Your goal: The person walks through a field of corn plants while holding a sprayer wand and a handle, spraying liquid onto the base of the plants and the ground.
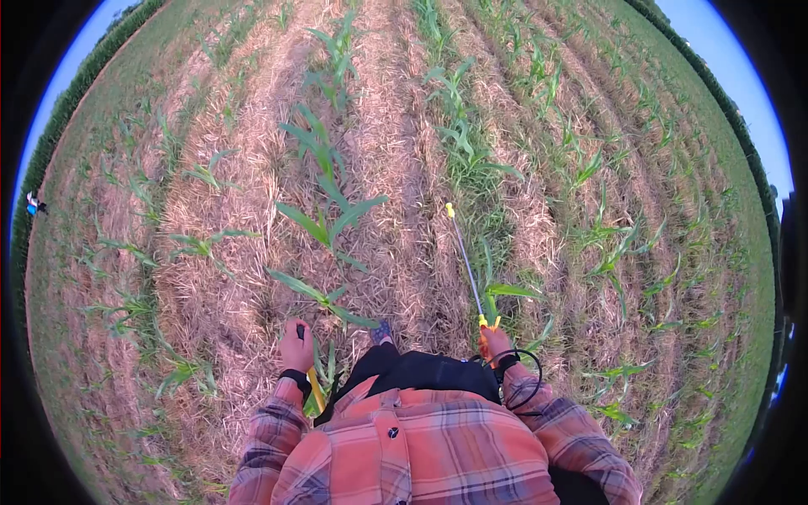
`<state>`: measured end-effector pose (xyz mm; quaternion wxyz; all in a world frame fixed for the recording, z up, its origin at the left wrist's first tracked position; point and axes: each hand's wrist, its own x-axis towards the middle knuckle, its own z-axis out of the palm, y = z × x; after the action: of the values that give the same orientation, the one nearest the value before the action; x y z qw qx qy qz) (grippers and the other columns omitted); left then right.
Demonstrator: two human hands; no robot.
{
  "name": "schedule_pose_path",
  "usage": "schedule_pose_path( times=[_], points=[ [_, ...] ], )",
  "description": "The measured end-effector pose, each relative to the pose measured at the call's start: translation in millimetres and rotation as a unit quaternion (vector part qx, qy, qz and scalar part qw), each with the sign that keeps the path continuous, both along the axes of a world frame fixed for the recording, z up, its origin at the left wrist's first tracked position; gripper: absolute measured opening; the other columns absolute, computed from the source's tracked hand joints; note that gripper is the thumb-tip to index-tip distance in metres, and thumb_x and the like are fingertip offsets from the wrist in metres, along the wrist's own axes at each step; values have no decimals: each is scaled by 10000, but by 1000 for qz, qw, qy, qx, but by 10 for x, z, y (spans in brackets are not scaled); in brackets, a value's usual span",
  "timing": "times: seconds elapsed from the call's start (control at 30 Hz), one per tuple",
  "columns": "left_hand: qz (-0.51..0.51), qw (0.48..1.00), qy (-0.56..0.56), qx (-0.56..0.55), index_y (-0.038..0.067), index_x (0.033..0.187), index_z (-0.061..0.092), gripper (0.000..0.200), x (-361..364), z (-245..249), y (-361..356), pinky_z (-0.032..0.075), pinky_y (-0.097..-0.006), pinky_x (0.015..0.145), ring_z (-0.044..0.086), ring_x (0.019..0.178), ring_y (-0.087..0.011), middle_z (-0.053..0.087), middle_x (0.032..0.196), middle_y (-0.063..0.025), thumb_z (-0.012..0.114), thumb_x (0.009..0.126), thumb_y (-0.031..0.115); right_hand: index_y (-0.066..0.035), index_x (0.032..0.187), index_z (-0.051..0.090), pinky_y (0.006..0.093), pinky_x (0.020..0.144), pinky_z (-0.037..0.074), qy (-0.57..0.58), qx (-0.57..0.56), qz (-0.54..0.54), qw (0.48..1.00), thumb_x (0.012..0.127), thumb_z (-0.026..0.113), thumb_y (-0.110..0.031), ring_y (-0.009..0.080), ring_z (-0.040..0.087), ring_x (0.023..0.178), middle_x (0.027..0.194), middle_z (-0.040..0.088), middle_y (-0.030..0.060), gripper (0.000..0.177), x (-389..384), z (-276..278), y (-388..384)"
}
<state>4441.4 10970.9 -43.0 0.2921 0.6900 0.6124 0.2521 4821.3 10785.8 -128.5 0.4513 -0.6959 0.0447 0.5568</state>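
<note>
My right hand (pixel 497 342) is wrapped round the yellow-orange handle of a spray wand (pixel 467 263). The wand's thin metal tube points forward over the plants and ends in a yellow nozzle (pixel 449 209). A black hose (pixel 535 364) loops out beside my right wrist. At my left side, my left hand (pixel 295 347) is closed on the black-tipped end of a yellow lever (pixel 316 389); the lever's lower end is hidden behind my body. Just ahead of my left hand grows a young corn plant (pixel 324 299).
Rows of young corn (pixel 324 225) run away from me, with dry straw (pixel 227 290) between them and green weeds (pixel 484 189) along the row to the right. One shoe (pixel 381 332) shows below me. A distant person (pixel 34 204) is at the far left edge.
</note>
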Motion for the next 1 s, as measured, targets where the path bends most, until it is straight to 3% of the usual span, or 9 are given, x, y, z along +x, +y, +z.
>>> schedule_pose_path(
  times=[0.07, 0.13, 0.2, 0.3, 0.4, 0.5, 0.67, 0.73, 1.0],
  points=[
    [1, 1000, -2, -3, 74, 821, 452, 121, 69, -15, 223, 403, -346, 534, 525, 591, -307, 525, 650, -124, 461, 749, 171, -81, 821, 429, 215, 328, 313, -18, 16, 44, 999, 774, 501, -267, 91, 383, 374, 590, 483, 46, 204, -113, 1, 316],
    [-7, 1000, -19, -6, 69, 808, 447, 99, 31, 60, 430, 399, -319, 514, 525, 554, -230, 504, 614, -87, 475, 745, 140, -84, 827, 426, 210, 327, 308, -33, 31, 93, 995, 780, 496, -262, 83, 382, 379, 584, 480, 43, 198, -241, 42, 587],
    [38, 982, -144, -117, 62, 783, 440, 79, -54, 536, 591, 385, -272, 471, 485, 505, -137, 468, 603, -38, 494, 734, 90, -69, 806, 430, 216, 319, 314, -3, 42, 150, 988, 777, 506, -274, 81, 383, 358, 561, 473, 29, 221, -345, 108, 884],
    [90, 959, -262, -67, 60, 801, 391, 130, -343, 1516, 471, 324, -173, 398, 399, 450, -56, 418, 608, -8, 492, 719, 46, -63, 804, 438, 198, 328, 318, 15, 37, 234, 971, 773, 518, -279, 71, 416, 387, 565, 485, 26, 232, -379, 115, 1192],
    [84, 954, -285, 34, 48, 826, 369, 173, -596, 1995, 280, 318, -164, 411, 376, 441, -53, 413, 581, -13, 492, 713, 90, -58, 771, 454, 196, 334, 329, 7, 35, 299, 954, 769, 524, -276, 68, 427, 392, 560, 488, 19, 229, -439, 169, 1409],
    [88, 963, -254, 22, 56, 837, 380, 180, -463, 1886, 481, 317, -174, 449, 372, 486, -50, 399, 604, 2, 505, 709, 81, -55, 786, 447, 198, 340, 333, 1, 54, 279, 959, 786, 497, -248, 66, 427, 396, 562, 482, 16, 200, -357, 68, 1630],
    [81, 983, -164, -10, 46, 774, 434, 96, 102, 815, 1307, 304, -197, 493, 371, 558, -57, 420, 636, 7, 497, 710, 10, -57, 805, 454, 203, 337, 340, 9, 17, 214, 977, 784, 508, -256, 83, 427, 384, 571, 493, 29, 208, -51, -82, 2084],
    [50, 991, -114, 49, 46, 785, 439, 100, 262, 547, 1574, 317, -212, 483, 381, 536, -71, 420, 610, -5, 499, 707, 27, -61, 804, 448, 206, 313, 325, 27, 33, 186, 982, 789, 498, -245, 87, 422, 369, 567, 501, 41, 191, 163, -224, 2189],
    [19, 999, -10, 27, 58, 789, 451, 100, 1255, 318, 2593, 382, -268, 523, 502, 594, -127, 478, 617, -49, 491, 698, 48, -79, 832, 429, 231, 308, 314, -24, 15, 57, 998, 777, 494, -249, 98, 391, 344, 558, 492, 55, 190, 1179, -205, 2708]
  ],
)
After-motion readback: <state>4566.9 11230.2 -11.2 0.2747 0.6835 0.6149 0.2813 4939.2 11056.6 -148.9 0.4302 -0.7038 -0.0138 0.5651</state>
